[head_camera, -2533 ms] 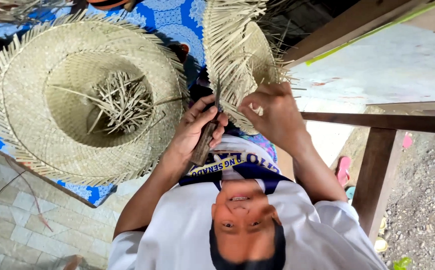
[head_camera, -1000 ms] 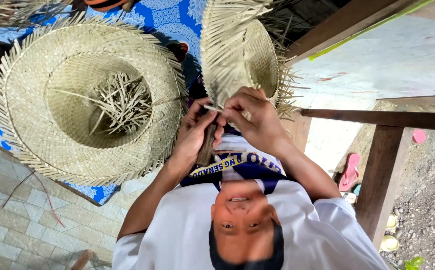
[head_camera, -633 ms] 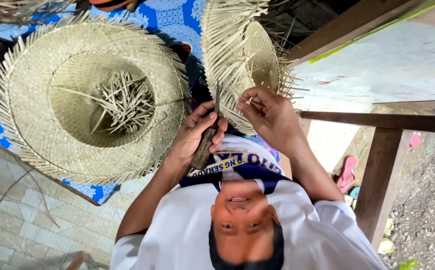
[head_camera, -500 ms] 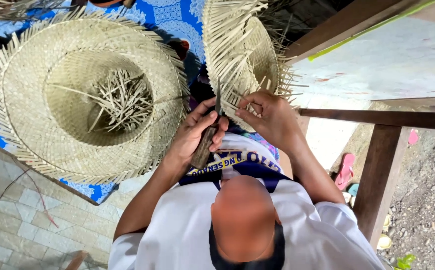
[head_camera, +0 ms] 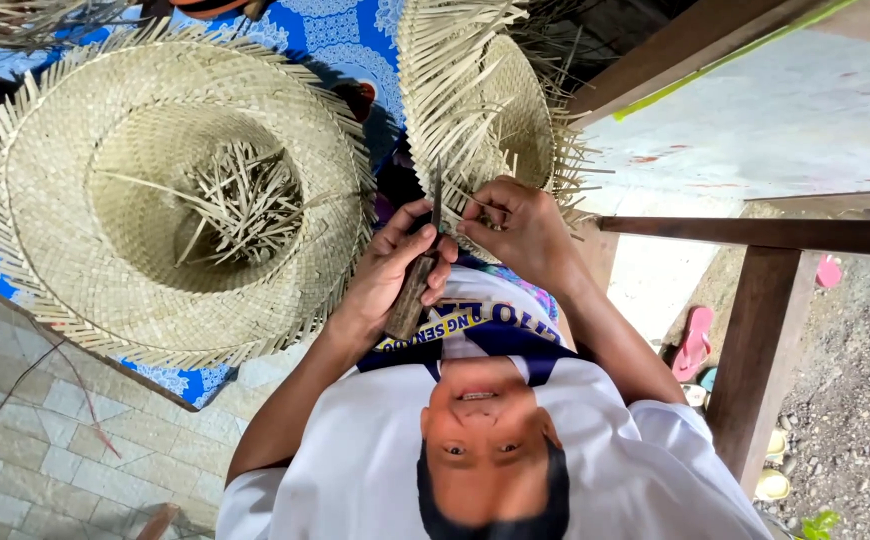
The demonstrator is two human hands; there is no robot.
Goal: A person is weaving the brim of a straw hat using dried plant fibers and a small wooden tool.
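My left hand [head_camera: 395, 265] is closed on a knife [head_camera: 413, 295] with a wooden handle, its thin blade pointing up. Right beside the blade, my right hand [head_camera: 517, 225] pinches loose straw strands at the fringed edge of a half-woven straw hat [head_camera: 475, 100], which stands on edge in front of me. The two hands almost touch. A larger woven straw hat [head_camera: 170, 200] lies crown-down to the left, with a bundle of cut straw strips [head_camera: 240, 200] in its hollow.
A blue patterned cloth [head_camera: 340, 40] lies under the hats. A tiled floor [head_camera: 35, 440] is at lower left. A wooden rail [head_camera: 755, 235] and post [head_camera: 760, 340] stand at right, with a pink sandal [head_camera: 692, 345] and gravel ground [head_camera: 855, 400] beyond.
Both hands stayed at the smaller hat's fringe. My right hand came in close to the left hand, then shifted along the strands. The knife blade now stands upright beside them.
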